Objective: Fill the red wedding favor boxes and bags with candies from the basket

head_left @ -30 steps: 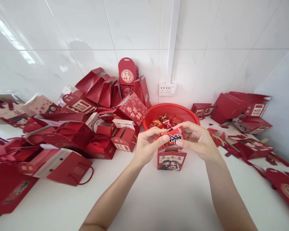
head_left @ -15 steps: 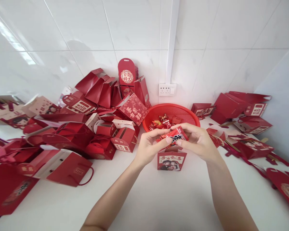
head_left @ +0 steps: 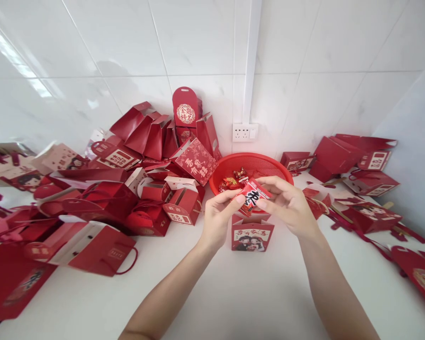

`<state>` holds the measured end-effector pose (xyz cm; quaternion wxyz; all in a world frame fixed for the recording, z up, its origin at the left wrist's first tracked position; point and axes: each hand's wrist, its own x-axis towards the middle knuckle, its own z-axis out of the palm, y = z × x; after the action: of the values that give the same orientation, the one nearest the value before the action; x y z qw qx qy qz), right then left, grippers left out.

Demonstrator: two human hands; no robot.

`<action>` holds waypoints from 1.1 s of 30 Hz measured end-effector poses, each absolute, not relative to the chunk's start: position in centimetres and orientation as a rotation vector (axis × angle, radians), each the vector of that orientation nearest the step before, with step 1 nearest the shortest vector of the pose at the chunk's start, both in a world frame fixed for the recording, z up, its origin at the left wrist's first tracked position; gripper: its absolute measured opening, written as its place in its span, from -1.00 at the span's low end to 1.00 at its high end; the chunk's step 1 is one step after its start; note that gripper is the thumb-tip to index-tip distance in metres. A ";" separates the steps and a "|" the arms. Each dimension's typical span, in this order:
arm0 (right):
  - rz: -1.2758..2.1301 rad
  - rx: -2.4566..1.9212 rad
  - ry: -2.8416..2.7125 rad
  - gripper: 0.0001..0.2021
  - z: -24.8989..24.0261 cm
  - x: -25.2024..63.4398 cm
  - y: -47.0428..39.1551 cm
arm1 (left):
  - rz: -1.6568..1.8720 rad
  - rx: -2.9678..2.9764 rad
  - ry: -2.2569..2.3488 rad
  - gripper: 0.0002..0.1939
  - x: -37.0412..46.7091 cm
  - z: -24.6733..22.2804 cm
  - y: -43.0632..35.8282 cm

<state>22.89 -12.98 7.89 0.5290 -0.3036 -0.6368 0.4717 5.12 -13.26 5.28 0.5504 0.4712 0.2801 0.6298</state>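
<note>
A small red candy packet (head_left: 250, 197) with black and white lettering is pinched between both my hands. My left hand (head_left: 217, 215) grips its left side with thumb and fingers, and my right hand (head_left: 286, 203) grips the right side. Just below the packet, a red gift box (head_left: 252, 237) with a cartoon couple printed on its front stands upright on the white table. Behind my hands sits a red plastic basket (head_left: 230, 163), with several wrapped sweets (head_left: 239, 174) inside; my fingers hide part of it.
Many red gift boxes (head_left: 106, 193) are heaped along the left side. More boxes (head_left: 340, 158) and ribbons (head_left: 371, 243) lie on the right. A tiled wall (head_left: 201, 42) with a socket (head_left: 245, 132) rises behind the white table (head_left: 198, 293).
The packet has turned so its lettered face shows more fully, and it sits slightly further left. Both hands keep hold of it; the box below stays in place.
</note>
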 end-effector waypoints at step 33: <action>1.145 -0.703 -1.224 -0.79 7.4 20.4 -13.4 | 1.501 1.011 0.641 -0.75 6.0 5.2 -13.7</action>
<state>20.43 -13.44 7.41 0.6148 -0.3051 -0.5310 0.4970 5.96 -13.73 5.23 0.5737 0.4312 0.2734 0.6404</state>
